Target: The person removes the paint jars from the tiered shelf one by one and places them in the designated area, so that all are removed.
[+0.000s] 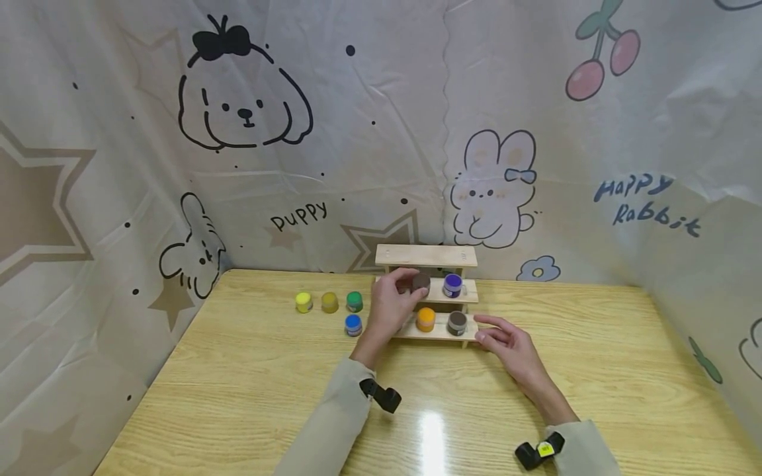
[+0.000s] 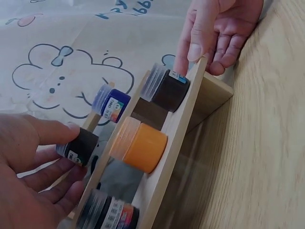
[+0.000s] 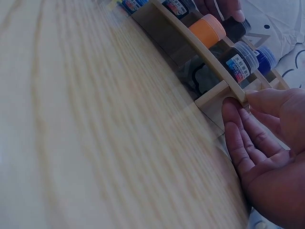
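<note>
My left hand pinches a dark brown paint jar between thumb and fingers, over the middle step of a three-tier wooden rack. Right of it on that step stands a purple-blue paint jar. The bottom step bears an orange paint jar and a dark brown one. A further dark jar at that step's left shows in the left wrist view; my left hand hides it from the head camera. With thumb and fingers, my right hand grips the right end of the bottom step.
Left of the rack, on the wooden table, stand a yellow jar, an olive-yellow jar, a green jar and a blue jar. A printed curtain hangs close behind the table.
</note>
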The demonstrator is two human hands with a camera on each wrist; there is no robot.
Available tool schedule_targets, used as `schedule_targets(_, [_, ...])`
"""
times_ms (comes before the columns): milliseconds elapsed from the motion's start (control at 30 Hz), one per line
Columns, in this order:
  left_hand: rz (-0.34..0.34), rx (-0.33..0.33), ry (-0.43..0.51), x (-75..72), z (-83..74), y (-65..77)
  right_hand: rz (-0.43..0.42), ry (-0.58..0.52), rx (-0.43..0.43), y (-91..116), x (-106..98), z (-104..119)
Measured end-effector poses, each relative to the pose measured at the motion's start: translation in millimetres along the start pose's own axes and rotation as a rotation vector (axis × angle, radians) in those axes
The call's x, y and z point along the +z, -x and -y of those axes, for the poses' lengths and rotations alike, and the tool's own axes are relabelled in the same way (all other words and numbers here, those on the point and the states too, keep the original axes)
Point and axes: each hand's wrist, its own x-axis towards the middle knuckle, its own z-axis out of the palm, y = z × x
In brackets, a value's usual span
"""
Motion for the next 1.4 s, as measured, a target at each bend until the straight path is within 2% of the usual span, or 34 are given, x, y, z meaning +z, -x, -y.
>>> schedule_targets(400, [0.019, 0.065, 0.077, -32.6, 4.3, 12.6, -0.004, -0.003, 0.008, 0.4, 0.8, 0.2])
schedule_targets(633, [-0.008, 0.108, 0.112, -51.7, 13.3, 20.4, -0.001, -0.01, 0.007, -0.4, 1.5, -1.4])
schedule_targets(1100, [-0.023, 0.085, 0.114, -90.7, 27.3, 33.0, -0.003, -0.014, 0.001, 1.2, 0.2, -2.1])
schedule_targets(1400, [-0.033, 0.024, 0.088, -113.5, 38.3, 38.0, -0.005, -0.016, 0.004, -0.6, -0.1, -2.5])
